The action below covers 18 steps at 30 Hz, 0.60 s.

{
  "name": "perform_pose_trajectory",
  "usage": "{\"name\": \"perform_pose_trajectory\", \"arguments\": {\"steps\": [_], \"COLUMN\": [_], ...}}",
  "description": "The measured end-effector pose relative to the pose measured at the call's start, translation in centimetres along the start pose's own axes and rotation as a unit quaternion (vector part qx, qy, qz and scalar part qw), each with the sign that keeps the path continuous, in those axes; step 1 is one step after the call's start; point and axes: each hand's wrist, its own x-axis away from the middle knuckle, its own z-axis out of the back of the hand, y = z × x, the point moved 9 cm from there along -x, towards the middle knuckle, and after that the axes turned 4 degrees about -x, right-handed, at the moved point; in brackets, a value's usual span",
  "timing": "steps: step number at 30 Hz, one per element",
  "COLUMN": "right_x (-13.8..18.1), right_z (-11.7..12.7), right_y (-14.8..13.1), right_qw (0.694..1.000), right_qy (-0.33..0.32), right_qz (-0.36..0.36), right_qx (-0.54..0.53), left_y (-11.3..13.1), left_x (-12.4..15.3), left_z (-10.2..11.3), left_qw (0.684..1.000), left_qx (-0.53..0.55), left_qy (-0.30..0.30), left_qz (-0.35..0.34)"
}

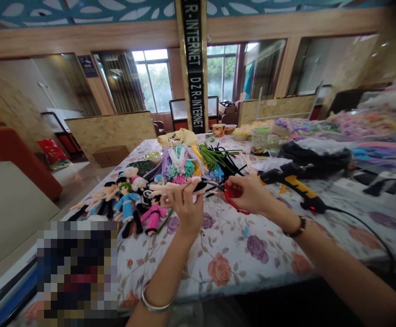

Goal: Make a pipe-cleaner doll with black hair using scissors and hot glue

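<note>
In my left hand (pixel 186 209) a pale peach fuzzy piece (pixel 168 187), like bent pipe cleaner, is pinched above the table. My right hand (pixel 252 193) grips red-handled scissors (pixel 232 200), their dark blades pointing left toward the left fingers. Whether the blades touch the fuzzy piece I cannot tell. Just left of my left hand lie several small fuzzy dolls, among them one in a blue robe (pixel 127 206) and one in a pink robe (pixel 153 218). Behind the hands is a heap of coloured pipe cleaners (pixel 180 163), with green stems (pixel 214 155) at its right.
A yellow and black glue gun (pixel 298 187) with a red light lies to the right, its cable trailing to the table's edge. Beyond it are a black bag (pixel 315 156) and more pipe cleaners (pixel 385 154). A floral cloth (pixel 225 254) covers the table. A pixelated patch hides the lower left.
</note>
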Motion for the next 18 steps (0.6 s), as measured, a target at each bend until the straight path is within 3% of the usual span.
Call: {"name": "perform_pose_trajectory", "arguments": {"steps": [4,18], "right_x": [0.2,0.7], "right_z": [-0.4,-1.2], "right_y": [0.0,-0.9], "right_qw": [1.000,0.995], "right_qy": [-0.001,-0.028], "right_qz": [-0.021,-0.089], "right_qx": [0.001,0.046], "left_y": [0.4,0.4], "left_x": [0.1,0.0], "left_z": [0.4,0.7], "left_qw": [0.999,0.997], "left_qx": [-0.025,-0.058], "left_qy": [0.024,0.034], "left_qz": [-0.027,-0.029]}}
